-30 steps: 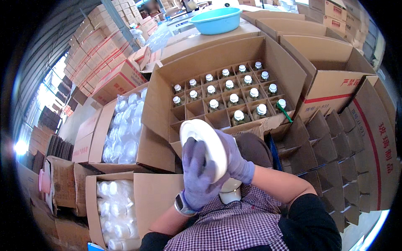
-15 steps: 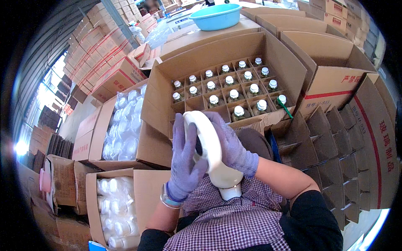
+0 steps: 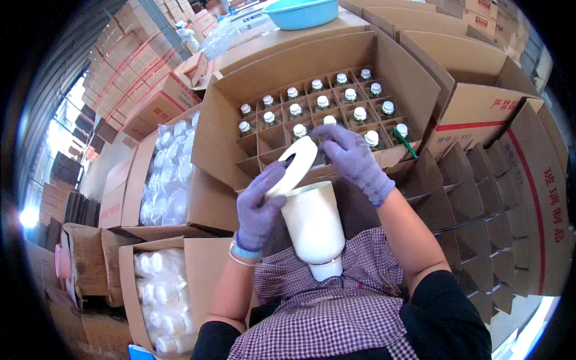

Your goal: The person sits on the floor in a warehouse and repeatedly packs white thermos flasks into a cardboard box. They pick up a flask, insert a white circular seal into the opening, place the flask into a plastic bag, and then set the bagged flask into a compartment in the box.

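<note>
My left hand [image 3: 259, 207], in a purple-grey knitted glove, grips a white ring-shaped piece [image 3: 302, 157] with a hole in its middle, tilted up. Below it, a white jar-like container [image 3: 315, 225] stands in my lap, wide rim up and narrow neck down against my checked apron [image 3: 318, 321]. The ring is just above and left of the container's rim. My right hand [image 3: 354, 162], gloved alike, hovers right of the ring with bent, parted fingers; its fingertips are close to the ring's upper edge, and I see nothing held in it.
Ahead, a divided carton [image 3: 414, 90] holds several white-capped glass bottles [image 3: 360, 114]; a green strip [image 3: 406, 144] lies by one. At left, cartons contain plastic-wrapped clear items [image 3: 168, 174] and white containers [image 3: 165, 294]. Cardboard dividers [image 3: 474, 222] lean at right. A blue basin [image 3: 302, 13] sits behind.
The ring has come away from the container's wide end, tilted up and left in my left hand. My right hand has moved off the container, rightward and up. The view has shifted slightly.
</note>
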A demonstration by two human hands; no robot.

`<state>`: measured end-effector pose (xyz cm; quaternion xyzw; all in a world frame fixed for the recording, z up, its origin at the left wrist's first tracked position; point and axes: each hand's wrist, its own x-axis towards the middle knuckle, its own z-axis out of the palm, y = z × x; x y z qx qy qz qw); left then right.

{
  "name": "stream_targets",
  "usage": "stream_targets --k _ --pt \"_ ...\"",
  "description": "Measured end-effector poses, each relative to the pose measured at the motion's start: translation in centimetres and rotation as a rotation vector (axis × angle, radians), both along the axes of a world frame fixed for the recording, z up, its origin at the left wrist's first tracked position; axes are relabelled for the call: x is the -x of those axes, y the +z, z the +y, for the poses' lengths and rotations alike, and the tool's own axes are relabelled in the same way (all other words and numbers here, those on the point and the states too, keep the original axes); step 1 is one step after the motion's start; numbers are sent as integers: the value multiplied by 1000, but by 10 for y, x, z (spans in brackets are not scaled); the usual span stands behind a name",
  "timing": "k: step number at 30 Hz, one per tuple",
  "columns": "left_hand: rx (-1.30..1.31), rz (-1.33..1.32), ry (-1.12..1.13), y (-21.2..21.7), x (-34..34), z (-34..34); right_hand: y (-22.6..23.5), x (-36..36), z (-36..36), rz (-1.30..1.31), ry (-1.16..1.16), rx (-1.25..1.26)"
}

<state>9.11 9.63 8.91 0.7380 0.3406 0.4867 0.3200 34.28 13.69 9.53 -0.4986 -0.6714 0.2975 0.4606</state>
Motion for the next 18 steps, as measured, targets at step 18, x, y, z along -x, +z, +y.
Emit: stream_targets --k 18 --pt "255 19 -348 -45 29 11 -65 17 -35 308 534 52"
